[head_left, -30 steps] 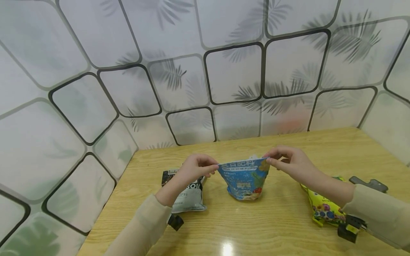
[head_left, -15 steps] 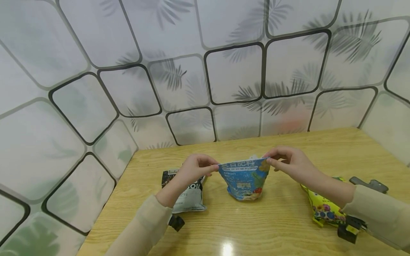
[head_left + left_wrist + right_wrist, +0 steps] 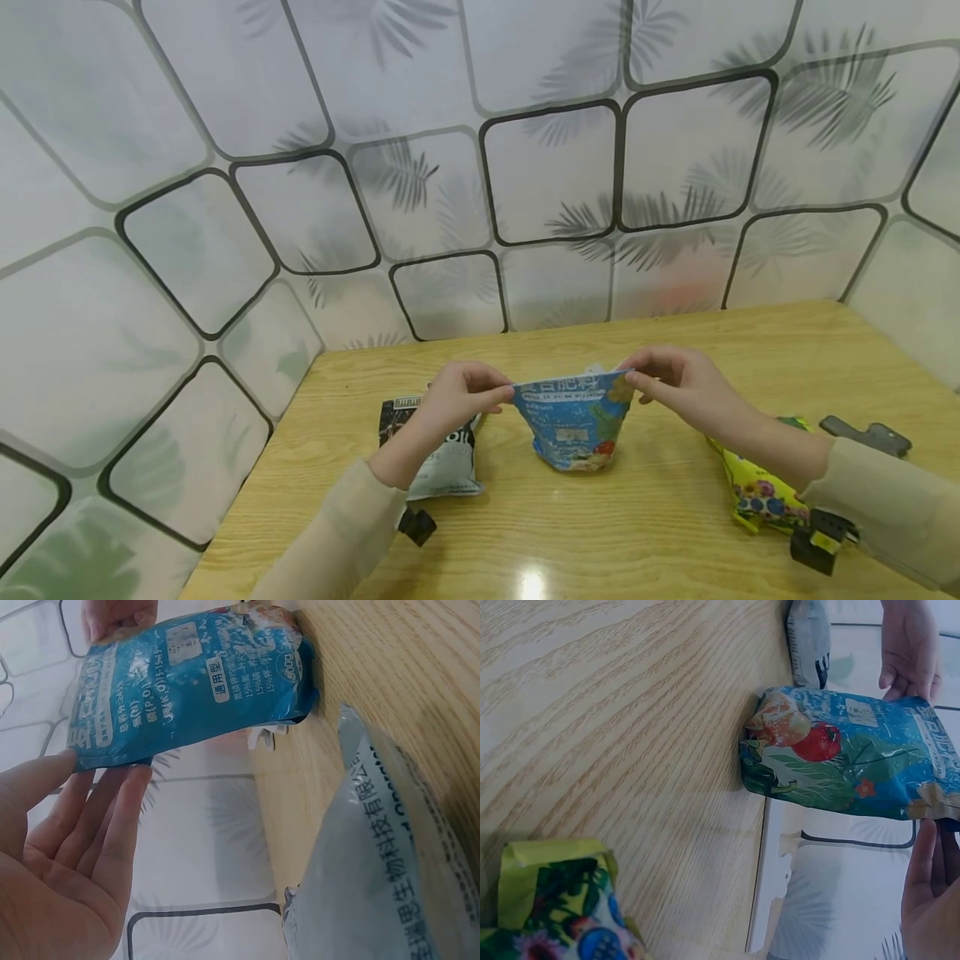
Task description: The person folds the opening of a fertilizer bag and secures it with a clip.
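A blue fertilizer bag (image 3: 573,425) with printed vegetables stands upright at mid-table, its top edge stretched straight between both hands. My left hand (image 3: 461,396) pinches the top left corner between thumb and fingers. At the opposite top corner, my right hand (image 3: 686,379) pinches the edge the same way. In the left wrist view the bag's printed front (image 3: 202,682) shows, and its base is on the table. The right wrist view shows the side with a tomato picture (image 3: 817,742). Whether the bag's top is sealed or cut cannot be made out.
A black and white soil bag (image 3: 446,475) lies left, partly under my left forearm. Beneath my right forearm is a yellow flowered bag (image 3: 765,492). A dark grey flat object (image 3: 870,435) lies beyond it. Behind the blue bag is a white notched piece (image 3: 769,885). Patterned walls enclose the table.
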The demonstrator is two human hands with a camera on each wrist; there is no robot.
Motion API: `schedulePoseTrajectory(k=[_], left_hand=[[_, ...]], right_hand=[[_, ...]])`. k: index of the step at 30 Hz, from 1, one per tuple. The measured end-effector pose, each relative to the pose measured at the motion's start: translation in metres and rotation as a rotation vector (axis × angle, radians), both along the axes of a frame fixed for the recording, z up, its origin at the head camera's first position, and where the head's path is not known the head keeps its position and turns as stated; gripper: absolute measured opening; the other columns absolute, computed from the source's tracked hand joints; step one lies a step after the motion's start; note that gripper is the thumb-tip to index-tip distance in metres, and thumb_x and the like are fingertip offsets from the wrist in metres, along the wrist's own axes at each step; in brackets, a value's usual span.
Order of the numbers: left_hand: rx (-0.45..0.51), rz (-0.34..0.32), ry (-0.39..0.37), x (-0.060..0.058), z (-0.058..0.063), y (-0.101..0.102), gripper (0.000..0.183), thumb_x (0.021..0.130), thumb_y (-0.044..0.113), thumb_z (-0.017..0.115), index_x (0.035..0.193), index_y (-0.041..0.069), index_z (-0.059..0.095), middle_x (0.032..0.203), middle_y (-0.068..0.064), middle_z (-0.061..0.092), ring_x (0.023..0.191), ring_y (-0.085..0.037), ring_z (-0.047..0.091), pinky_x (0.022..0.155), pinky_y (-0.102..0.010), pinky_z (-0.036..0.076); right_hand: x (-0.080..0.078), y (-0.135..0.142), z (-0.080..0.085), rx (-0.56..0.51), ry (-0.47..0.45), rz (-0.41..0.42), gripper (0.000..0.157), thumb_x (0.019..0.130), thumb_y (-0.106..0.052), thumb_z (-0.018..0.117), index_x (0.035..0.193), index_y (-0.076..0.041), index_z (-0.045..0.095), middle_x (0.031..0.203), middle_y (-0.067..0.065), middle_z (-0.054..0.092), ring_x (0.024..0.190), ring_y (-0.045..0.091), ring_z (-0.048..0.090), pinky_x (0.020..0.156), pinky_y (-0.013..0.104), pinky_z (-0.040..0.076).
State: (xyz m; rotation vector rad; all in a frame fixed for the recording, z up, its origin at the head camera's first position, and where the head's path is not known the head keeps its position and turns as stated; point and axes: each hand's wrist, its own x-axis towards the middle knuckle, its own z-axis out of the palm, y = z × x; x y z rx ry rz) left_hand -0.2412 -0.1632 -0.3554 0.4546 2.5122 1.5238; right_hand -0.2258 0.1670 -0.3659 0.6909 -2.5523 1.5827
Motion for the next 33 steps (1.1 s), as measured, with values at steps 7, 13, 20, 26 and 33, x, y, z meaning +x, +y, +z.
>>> schedulePoseTrajectory(k=[7,13,20,26,33], left_hand=[[0.019,-0.016,0.015,0.0006,-0.0018,0.0011,0.019,0.104,0.015,0.070,0.116,0.001,0.078,0.112,-0.018,0.078,0.105,-0.031,0.077,0.087,-0.033,0.065],[0.000,0.008,0.045,0.0005,-0.0052,0.0023,0.017,0.104,0.017,0.071,0.114,0.005,0.079,0.108,-0.015,0.080,0.094,-0.016,0.076,0.086,-0.034,0.065],[-0.015,0.029,0.062,0.0007,-0.0072,0.0033,0.016,0.104,0.018,0.072,0.113,0.007,0.079,0.110,-0.012,0.079,0.097,-0.025,0.076,0.088,-0.040,0.064],[-0.021,0.000,0.081,0.0019,-0.0056,0.0028,0.016,0.103,0.016,0.072,0.113,0.006,0.079,0.108,-0.014,0.079,0.101,-0.035,0.075,0.087,-0.043,0.064],[-0.051,-0.002,0.094,0.0010,-0.0067,0.0041,0.015,0.100,0.013,0.076,0.113,0.007,0.079,0.110,-0.012,0.078,0.098,-0.023,0.076,0.083,-0.032,0.062]], right_hand=[[-0.0005,0.0003,-0.0013,-0.005,-0.002,0.000,0.020,0.108,-0.008,0.063,0.123,0.002,0.071,0.112,0.003,0.072,0.090,0.000,0.070,0.077,0.024,0.062],[-0.0011,-0.0009,-0.0001,0.009,-0.016,-0.008,0.020,0.108,-0.008,0.063,0.123,0.003,0.071,0.116,0.014,0.073,0.090,-0.002,0.069,0.078,0.023,0.062],[-0.0012,-0.0024,0.0005,0.015,-0.014,-0.022,0.020,0.107,-0.007,0.064,0.122,0.004,0.071,0.116,0.018,0.073,0.089,-0.003,0.069,0.077,0.023,0.062],[-0.0019,-0.0024,-0.0012,0.021,0.001,-0.028,0.019,0.107,-0.007,0.064,0.122,0.003,0.071,0.113,0.016,0.073,0.088,-0.003,0.069,0.077,0.023,0.062],[-0.0018,-0.0030,-0.0019,0.017,0.003,-0.031,0.019,0.107,-0.008,0.064,0.121,0.002,0.072,0.112,0.014,0.073,0.088,-0.002,0.069,0.077,0.023,0.062]])
